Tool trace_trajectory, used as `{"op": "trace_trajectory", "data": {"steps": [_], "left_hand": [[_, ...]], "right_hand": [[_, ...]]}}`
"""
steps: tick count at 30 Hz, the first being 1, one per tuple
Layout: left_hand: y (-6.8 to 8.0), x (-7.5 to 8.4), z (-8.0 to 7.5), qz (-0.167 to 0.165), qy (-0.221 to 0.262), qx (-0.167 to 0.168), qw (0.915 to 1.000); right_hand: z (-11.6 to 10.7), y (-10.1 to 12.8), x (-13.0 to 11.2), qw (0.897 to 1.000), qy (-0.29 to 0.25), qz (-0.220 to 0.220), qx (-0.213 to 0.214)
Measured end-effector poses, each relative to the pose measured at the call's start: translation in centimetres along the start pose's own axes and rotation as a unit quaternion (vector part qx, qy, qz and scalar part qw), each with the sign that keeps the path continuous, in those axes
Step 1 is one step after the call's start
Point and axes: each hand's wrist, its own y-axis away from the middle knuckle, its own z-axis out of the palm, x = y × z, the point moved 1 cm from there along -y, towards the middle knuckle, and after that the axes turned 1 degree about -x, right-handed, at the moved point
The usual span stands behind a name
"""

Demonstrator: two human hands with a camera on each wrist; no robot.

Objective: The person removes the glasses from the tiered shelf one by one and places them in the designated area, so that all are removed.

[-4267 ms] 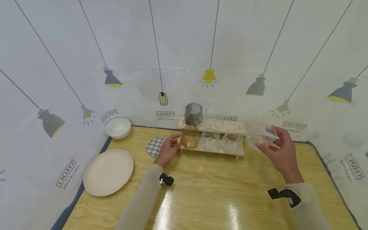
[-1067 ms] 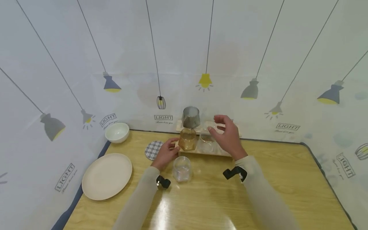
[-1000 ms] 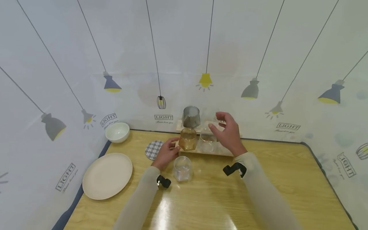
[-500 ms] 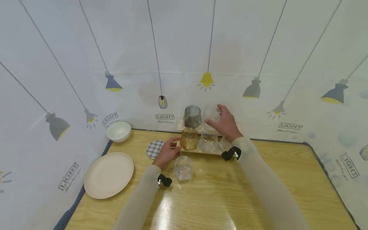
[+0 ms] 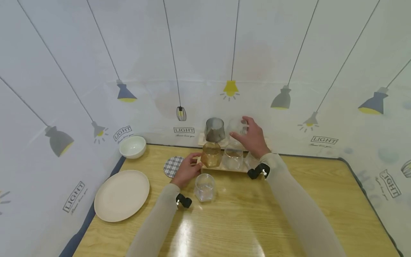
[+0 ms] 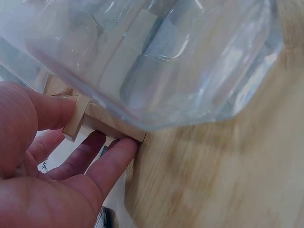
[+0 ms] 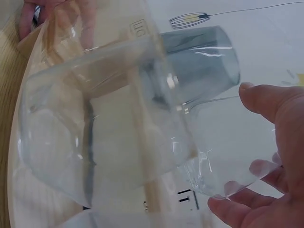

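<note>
A two-tier wooden rack (image 5: 239, 169) stands at the table's back centre. On its upper tier are a grey glass (image 5: 214, 129) and a clear glass (image 5: 234, 126); my right hand (image 5: 241, 129) grips that clear glass, thumb on one side and fingers on the other. In the right wrist view the right hand (image 7: 232, 147) wraps the clear glass (image 7: 223, 137) beside the grey glass (image 7: 199, 66). The lower tier holds an amber glass (image 5: 211, 154) and another clear glass (image 5: 233, 157). My left hand (image 5: 194, 162) pinches the rack's left end (image 6: 104, 124). A third clear glass (image 5: 204, 186) stands on the table in front.
A cream plate (image 5: 121, 194) lies at the left. A white bowl (image 5: 132, 146) sits in the back left corner, with a checked coaster (image 5: 172, 166) beside the rack. A lamp-print sheet walls in the table on three sides.
The clear glass my right hand held at the right now stands on the table before the rack. The right hand has reached to the upper tier and closed round another clear glass. The left hand stayed.
</note>
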Motion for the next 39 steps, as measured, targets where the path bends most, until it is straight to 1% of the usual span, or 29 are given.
{"op": "trace_trajectory", "data": {"steps": [3, 6, 11, 16, 21, 26, 29, 34, 39], "left_hand": [[-0.1, 0.0, 0.0, -0.001, 0.005, 0.000, 1.0000], [-0.1, -0.1, 0.0, -0.001, 0.010, 0.000, 1.0000], [-0.3, -0.4, -0.1, 0.001, 0.010, -0.005, 0.9999], [-0.3, -0.4, -0.1, 0.000, 0.008, -0.004, 1.0000], [-0.2, -0.3, 0.0, 0.003, 0.005, -0.002, 1.0000], [-0.4, -0.4, -0.1, 0.004, 0.000, -0.004, 1.0000], [-0.6, -0.4, -0.2, 0.006, 0.004, -0.008, 0.9999], [-0.6, -0.6, -0.2, -0.003, 0.003, -0.012, 0.9999], [-0.6, -0.6, -0.2, -0.004, -0.006, -0.008, 0.9999]], "right_hand": [[-0.5, 0.1, -0.1, 1.000, -0.016, -0.015, 0.014], [-1.0, 0.6, -0.8, 0.999, -0.024, -0.031, 0.027], [-1.8, 2.9, -2.8, 0.997, -0.030, -0.048, 0.043], [-2.0, 5.3, -4.0, 0.996, -0.033, -0.072, 0.047], [-1.7, 8.0, -4.6, 0.993, -0.036, -0.105, 0.035], [-1.1, 10.6, -4.5, 0.992, -0.039, -0.115, 0.032], [-0.8, 11.8, -4.2, 0.992, -0.031, -0.123, 0.027], [0.1, 14.1, -3.1, 0.991, -0.025, -0.130, -0.005], [1.1, 15.6, -1.6, 0.992, -0.041, -0.106, -0.049]]}}
